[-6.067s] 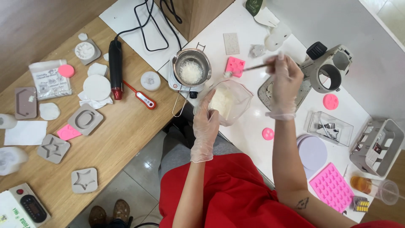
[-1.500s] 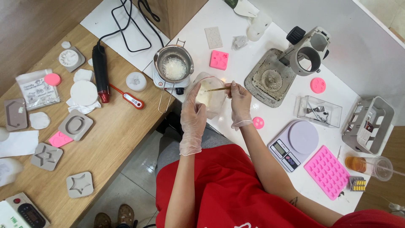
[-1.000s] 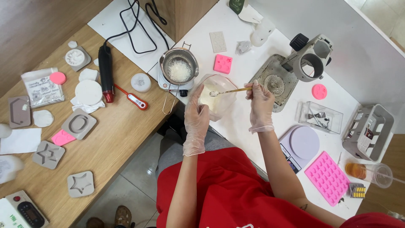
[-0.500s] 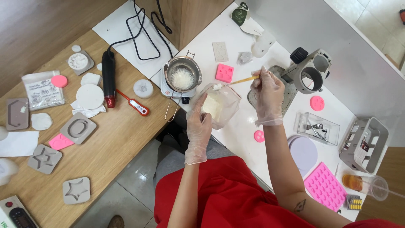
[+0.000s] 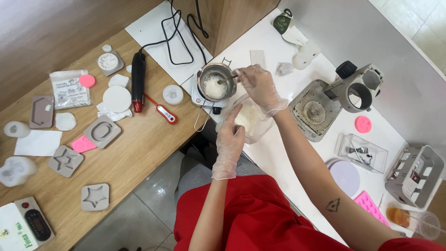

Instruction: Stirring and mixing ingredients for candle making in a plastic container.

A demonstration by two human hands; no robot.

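Overhead, the gloved left hand (image 5: 231, 139) gripped a clear plastic cup (image 5: 248, 120) of white flakes above the white surface's (image 5: 274, 158) near edge, while the right hand's (image 5: 260, 88) fingers pinched a spoon (image 5: 226, 80) dipped into the metal pot (image 5: 215, 82) just beside it.

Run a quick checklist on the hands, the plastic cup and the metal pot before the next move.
1. Left hand gripping the clear plastic cup: ok, gloved fingers wrap its side.
2. Right hand holding the spoon: ok, the spoon's bowl reaches into the metal pot.
3. Metal pot seated on the small white hot plate: ok, it sits squarely.
4. White flakes in the pot: ok, a pile shows; melted or solid, cannot tell.
5. Cup close to the pot: ok, its rim lies just beside the pot.
6. Hot plate switched on: cannot tell.
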